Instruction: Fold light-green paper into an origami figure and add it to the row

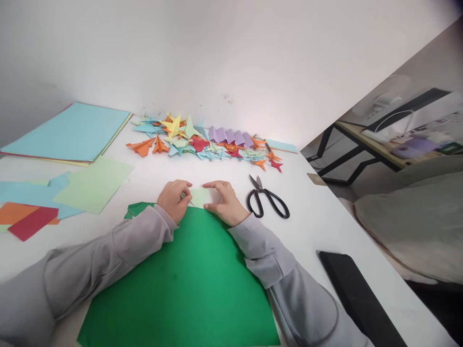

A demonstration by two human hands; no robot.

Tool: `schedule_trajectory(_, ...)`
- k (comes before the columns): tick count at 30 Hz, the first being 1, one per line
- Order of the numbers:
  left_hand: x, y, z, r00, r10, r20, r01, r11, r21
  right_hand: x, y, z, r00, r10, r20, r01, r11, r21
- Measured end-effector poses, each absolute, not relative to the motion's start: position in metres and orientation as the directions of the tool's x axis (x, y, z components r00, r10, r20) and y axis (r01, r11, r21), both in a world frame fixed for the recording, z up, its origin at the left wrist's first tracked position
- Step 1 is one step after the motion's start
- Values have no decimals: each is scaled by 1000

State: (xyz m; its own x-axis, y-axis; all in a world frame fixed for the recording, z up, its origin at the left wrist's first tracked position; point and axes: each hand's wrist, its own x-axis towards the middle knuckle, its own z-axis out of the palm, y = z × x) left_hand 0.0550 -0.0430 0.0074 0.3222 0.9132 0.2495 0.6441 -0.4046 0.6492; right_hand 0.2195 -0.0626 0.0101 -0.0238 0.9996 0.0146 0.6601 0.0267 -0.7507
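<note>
A small light green piece of paper (pixel 198 196) lies between my two hands, at the far edge of a large green sheet (pixel 181 284). On its left side, my left hand (pixel 174 198) is closed, pinching the paper's edge between thumb and fingers. From the right, my right hand (pixel 227 202) reaches over the paper with thumb and index finger apart. Its thumb touches the near right part of the paper, and its index fingertip rests by the far edge. The fingers' undersides are hidden.
Black-handled scissors (pixel 267 197) lie right of my hands. Folded paper shapes (pixel 202 144) line the wall. Left are a stack of large blue sheets (pixel 72 132) and loose coloured pieces (pixel 96 185). A black flat object (pixel 356 294) lies near the table's right edge.
</note>
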Motion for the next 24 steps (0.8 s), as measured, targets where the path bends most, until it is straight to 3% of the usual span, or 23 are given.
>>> schedule_trajectory(4, 44, -39, 9, 201, 915, 348, 765, -369, 528, 221, -63, 7, -33, 997, 64, 646, 70, -760)
schedule_trajectory(8, 37, -34, 10, 150, 956, 251, 878, -246, 411, 221, -64, 6, -46, 992, 116, 629, 119, -768)
schedule_trajectory(13, 37, -34, 11, 220, 949, 226, 858, -299, 418, 217, -67, 1, -44, 980, 193, 686, 170, -708)
schedule_trajectory(17, 36, -34, 10, 249, 942, 226, 801, -331, 498, 214, -68, -3, -24, 972, 234, 716, 180, -675)
schedule_trajectory(20, 36, -32, 9, 254, 932, 259, 681, -362, 636, 213, -69, -4, -72, 954, 292, 669, 263, -695)
schedule_trajectory(24, 39, -29, 9, 143, 950, 276, 255, -305, 918, 210, -71, -3, -107, 944, 312, 540, 318, -779)
